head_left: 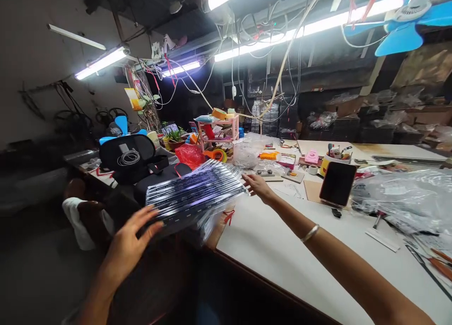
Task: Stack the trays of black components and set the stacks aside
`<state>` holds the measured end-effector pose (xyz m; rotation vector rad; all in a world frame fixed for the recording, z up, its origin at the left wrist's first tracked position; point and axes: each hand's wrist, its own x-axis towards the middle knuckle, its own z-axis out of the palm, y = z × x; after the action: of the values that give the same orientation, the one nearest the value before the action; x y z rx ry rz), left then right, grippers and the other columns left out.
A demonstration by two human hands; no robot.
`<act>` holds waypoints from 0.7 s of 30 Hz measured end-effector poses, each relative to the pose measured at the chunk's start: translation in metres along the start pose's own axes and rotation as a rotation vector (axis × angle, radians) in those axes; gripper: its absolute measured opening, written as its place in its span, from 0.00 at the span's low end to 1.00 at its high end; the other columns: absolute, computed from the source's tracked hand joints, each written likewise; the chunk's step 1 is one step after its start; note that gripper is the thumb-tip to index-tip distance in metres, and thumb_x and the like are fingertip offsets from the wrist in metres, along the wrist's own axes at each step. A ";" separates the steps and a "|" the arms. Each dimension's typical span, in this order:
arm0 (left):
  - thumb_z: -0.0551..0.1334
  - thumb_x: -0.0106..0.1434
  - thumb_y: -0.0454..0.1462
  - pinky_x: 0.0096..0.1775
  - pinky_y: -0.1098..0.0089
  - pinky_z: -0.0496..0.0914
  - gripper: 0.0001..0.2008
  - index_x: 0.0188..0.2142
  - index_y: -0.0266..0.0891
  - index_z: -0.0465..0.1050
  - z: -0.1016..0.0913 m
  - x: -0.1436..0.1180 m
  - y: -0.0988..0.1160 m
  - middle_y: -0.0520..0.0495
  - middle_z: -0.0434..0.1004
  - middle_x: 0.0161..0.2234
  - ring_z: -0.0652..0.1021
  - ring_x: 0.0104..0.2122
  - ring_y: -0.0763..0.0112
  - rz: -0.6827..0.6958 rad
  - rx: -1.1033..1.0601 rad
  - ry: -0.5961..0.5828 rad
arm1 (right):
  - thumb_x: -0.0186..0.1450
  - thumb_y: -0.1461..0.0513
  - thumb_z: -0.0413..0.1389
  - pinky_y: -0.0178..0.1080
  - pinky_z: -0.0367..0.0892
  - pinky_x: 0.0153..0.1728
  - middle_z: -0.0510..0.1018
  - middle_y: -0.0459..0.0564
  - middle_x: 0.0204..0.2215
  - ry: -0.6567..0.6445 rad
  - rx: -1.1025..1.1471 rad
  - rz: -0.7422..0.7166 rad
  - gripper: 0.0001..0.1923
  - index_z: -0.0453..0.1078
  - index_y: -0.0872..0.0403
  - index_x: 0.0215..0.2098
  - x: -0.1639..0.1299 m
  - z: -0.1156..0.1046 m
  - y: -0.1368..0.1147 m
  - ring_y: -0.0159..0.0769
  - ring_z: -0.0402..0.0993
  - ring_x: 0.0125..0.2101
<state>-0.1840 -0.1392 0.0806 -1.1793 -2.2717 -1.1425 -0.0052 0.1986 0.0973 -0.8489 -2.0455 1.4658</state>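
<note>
A stack of dark flat pieces in shiny clear plastic wrap (192, 193) is in front of me at the left end of the white table. It is tilted and slightly blurred. My left hand (129, 240) grips its near left corner, thumb and fingers on either side of the edge. At the opposite end, the fingers of my right hand (259, 187) hold the right edge, and a bracelet (310, 233) circles that wrist. More clear plastic shows beneath the stack; what supports it there is partly hidden.
On the white table (275, 249) stand a phone or tablet (338, 183), a yellow pen holder (334, 162) and a heap of clear plastic bags (406, 198). A black open case (127, 158) lies left, near a chair (84, 212). Cables and a blue fan (411, 16) hang overhead.
</note>
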 end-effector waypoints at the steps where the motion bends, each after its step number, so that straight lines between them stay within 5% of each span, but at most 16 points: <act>1: 0.62 0.55 0.51 0.53 0.54 0.65 0.24 0.48 0.43 0.73 -0.003 0.007 -0.004 0.42 0.68 0.55 0.72 0.51 0.53 -0.146 -0.057 0.095 | 0.67 0.54 0.51 0.39 0.70 0.32 0.73 0.49 0.37 -0.027 0.028 0.009 0.16 0.67 0.57 0.45 0.006 0.007 -0.005 0.32 0.72 0.32; 3: 0.65 0.53 0.47 0.48 0.56 0.70 0.27 0.50 0.39 0.70 -0.004 0.020 -0.005 0.39 0.71 0.50 0.76 0.45 0.56 -0.452 -0.258 0.214 | 0.66 0.55 0.53 0.41 0.71 0.35 0.73 0.50 0.41 -0.068 0.083 0.019 0.15 0.67 0.57 0.46 0.010 0.018 -0.012 0.34 0.72 0.36; 4: 0.66 0.53 0.44 0.45 0.58 0.72 0.26 0.51 0.37 0.69 -0.003 0.025 -0.003 0.39 0.74 0.46 0.78 0.41 0.58 -0.589 -0.407 0.184 | 0.66 0.56 0.53 0.41 0.71 0.35 0.73 0.50 0.41 -0.090 0.112 0.025 0.15 0.67 0.57 0.46 0.007 0.021 -0.014 0.34 0.72 0.36; 6: 0.65 0.55 0.37 0.39 0.62 0.75 0.21 0.49 0.34 0.71 -0.003 0.028 0.005 0.41 0.78 0.37 0.80 0.34 0.62 -0.795 -0.721 0.012 | 0.65 0.57 0.55 0.38 0.70 0.33 0.74 0.50 0.39 -0.155 0.170 0.053 0.14 0.68 0.57 0.44 -0.006 0.018 -0.013 0.32 0.72 0.33; 9: 0.62 0.57 0.33 0.35 0.65 0.76 0.14 0.44 0.33 0.74 -0.011 0.019 0.026 0.43 0.81 0.31 0.81 0.32 0.62 -0.925 -0.977 -0.161 | 0.59 0.54 0.60 0.33 0.67 0.25 0.74 0.48 0.31 -0.270 0.253 0.127 0.16 0.71 0.58 0.39 -0.047 -0.007 0.004 0.29 0.69 0.25; 14: 0.69 0.49 0.38 0.37 0.62 0.76 0.27 0.50 0.43 0.72 -0.004 -0.010 0.072 0.48 0.81 0.37 0.80 0.38 0.55 -0.964 -1.078 -0.417 | 0.47 0.50 0.66 0.31 0.61 0.19 0.71 0.45 0.24 -0.206 0.328 0.312 0.27 0.70 0.55 0.41 -0.145 -0.069 0.063 0.27 0.65 0.21; 18: 0.70 0.48 0.42 0.41 0.64 0.74 0.30 0.51 0.41 0.70 0.054 -0.030 0.112 0.45 0.81 0.39 0.79 0.40 0.56 -0.842 -1.074 -0.713 | 0.49 0.47 0.64 0.31 0.57 0.19 0.72 0.46 0.26 0.032 0.283 0.441 0.31 0.69 0.56 0.44 -0.220 -0.121 0.106 0.27 0.63 0.21; 21: 0.62 0.58 0.45 0.44 0.62 0.72 0.24 0.52 0.35 0.69 0.112 -0.036 0.131 0.40 0.79 0.41 0.79 0.41 0.57 -0.594 -0.932 -0.997 | 0.54 0.44 0.59 0.34 0.59 0.21 0.75 0.50 0.29 0.189 0.116 0.492 0.33 0.67 0.58 0.50 -0.255 -0.150 0.124 0.33 0.67 0.24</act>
<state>-0.0505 -0.0266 0.0553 -1.7068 -3.0148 -2.4480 0.3004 0.1418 0.0189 -1.4537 -1.6646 1.6548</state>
